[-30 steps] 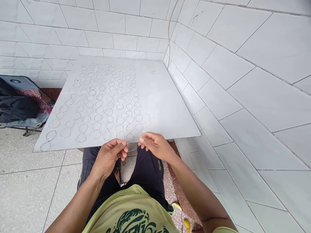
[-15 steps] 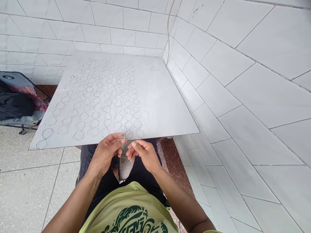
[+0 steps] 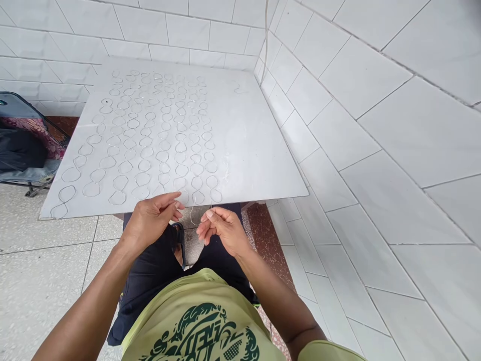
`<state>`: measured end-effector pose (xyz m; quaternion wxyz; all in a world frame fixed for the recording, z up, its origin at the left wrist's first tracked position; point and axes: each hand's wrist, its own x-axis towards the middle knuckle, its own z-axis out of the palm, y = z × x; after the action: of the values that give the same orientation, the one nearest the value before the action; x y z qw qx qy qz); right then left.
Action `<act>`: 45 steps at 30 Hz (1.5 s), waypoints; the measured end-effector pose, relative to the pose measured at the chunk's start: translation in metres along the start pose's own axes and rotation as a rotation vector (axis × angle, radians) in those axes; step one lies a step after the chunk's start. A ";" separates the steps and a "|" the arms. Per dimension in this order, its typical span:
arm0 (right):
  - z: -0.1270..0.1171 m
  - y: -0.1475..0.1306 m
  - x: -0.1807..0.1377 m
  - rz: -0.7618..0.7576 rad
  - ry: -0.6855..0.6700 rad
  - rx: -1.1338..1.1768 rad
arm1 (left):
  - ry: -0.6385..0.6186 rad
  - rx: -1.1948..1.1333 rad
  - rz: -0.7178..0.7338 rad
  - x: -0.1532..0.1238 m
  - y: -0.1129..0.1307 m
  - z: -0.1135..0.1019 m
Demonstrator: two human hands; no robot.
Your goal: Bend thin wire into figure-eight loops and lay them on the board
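Taking the held wire as clock centre. Pinching this wire between thumb and fingertips of the right hand, at 4 o'clock, with the other fingers curling. Noting a thin open curve in it, running from those fingertips toward 9 o'clock, then bending toward 12 o'clock and crossing the near edge of the board. Failing to tell contact from mere overlap at that edge. Holding the left hand at 9 o'clock, loosely open and just apart from the held wire, with index finger extending and thumb lying near. Logging the board at 12 o'clock, pale and flat, bearing wire eights in columns from 10 to 1 o'clock. Singling out a dark eight at 9 o'clock, beyond the left hand, lying by the board's corner. Recording a loose wire at 1 o'clock, lying near the far edge, apart from the columns. Spotting a cable farther out at 1 o'clock, running down by the tiled walls. Marking a chair at 10 o'clock, bearing a dark bundle. Observing a sandal at 7 o'clock and a yellow-green shirt at 6 o'clock.
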<state>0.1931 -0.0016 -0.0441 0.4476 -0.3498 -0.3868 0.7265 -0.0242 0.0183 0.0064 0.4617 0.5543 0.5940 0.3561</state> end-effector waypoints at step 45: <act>0.026 0.009 -0.003 -0.133 0.168 0.081 | 0.014 -0.147 0.026 0.003 0.018 0.036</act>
<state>0.1684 -0.0135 -0.0390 0.5394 -0.3644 -0.3406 0.6784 0.0154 0.0200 0.0114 0.4924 0.5241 0.5620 0.4086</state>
